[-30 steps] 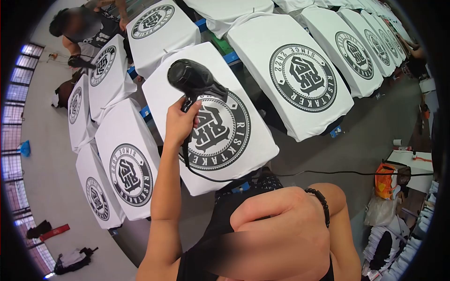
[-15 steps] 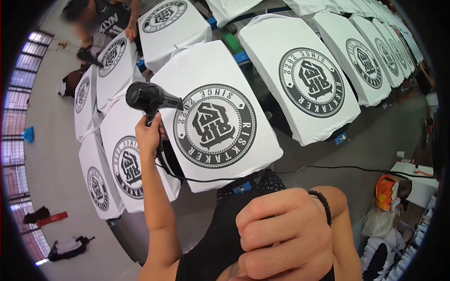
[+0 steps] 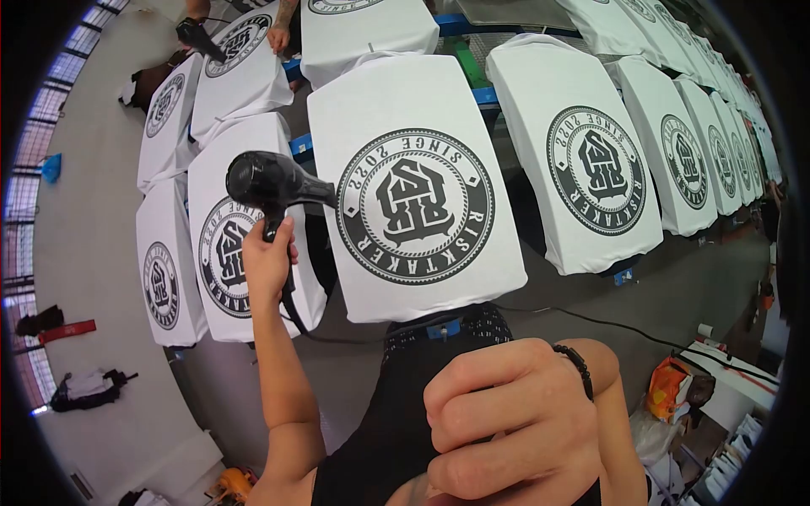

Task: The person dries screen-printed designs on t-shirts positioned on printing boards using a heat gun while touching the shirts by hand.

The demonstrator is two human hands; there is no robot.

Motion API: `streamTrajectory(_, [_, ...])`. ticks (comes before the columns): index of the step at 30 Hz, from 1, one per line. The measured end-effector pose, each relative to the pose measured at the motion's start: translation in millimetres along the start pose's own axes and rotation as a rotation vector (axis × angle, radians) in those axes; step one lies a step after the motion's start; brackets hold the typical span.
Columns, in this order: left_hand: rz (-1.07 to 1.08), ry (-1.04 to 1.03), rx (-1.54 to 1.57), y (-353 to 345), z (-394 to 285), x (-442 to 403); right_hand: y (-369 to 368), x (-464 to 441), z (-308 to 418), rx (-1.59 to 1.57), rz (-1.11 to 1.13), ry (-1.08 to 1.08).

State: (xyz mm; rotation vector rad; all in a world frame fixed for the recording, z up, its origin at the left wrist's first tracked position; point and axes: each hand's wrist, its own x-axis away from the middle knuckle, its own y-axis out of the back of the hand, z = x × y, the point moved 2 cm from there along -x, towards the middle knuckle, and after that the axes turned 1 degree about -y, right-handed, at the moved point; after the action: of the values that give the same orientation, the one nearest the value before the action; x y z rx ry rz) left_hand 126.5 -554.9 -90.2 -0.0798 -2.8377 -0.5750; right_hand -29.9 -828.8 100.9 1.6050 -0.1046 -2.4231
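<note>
My left hand (image 3: 269,260) is closed round the handle of a black hair dryer (image 3: 268,182). The dryer's nozzle points right, at the left edge of the round black print on a white shirt (image 3: 413,93) stretched over a board. Close to the camera at the bottom, my right hand (image 3: 510,422) is curled into a fist, with a dark beaded bracelet at its wrist. Its palm is hidden, so I cannot make out whether it holds anything. Next to the dryer, on its left, lies another printed white shirt (image 3: 245,152).
More printed shirts on boards stand to the right (image 3: 540,84) and far left (image 3: 164,207). At the top left, another person's hand (image 3: 278,38) rests near a shirt, beside a second dryer (image 3: 198,38). A black cord (image 3: 591,320) runs right, towards an orange bag (image 3: 666,390).
Compared with one second ago, the dryer in my left hand has moved from over the print to the print's left edge. The view has shifted, and the other person's head is out of sight.
</note>
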Motion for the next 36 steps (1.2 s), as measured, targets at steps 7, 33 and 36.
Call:
streamTrajectory(7, [0.101,-0.100,-0.034,-42,-31,-58,-54,20,11,0.328,-0.744,-0.006])
streamTrajectory(33, [0.704,-0.215,-0.200,-198,-82,10,27,348,-43,0.783,-0.683,-1.257])
streamTrajectory(36, [0.730,-0.151,-0.173,-192,-73,26,28,366,-51,0.907,-0.606,-1.201])
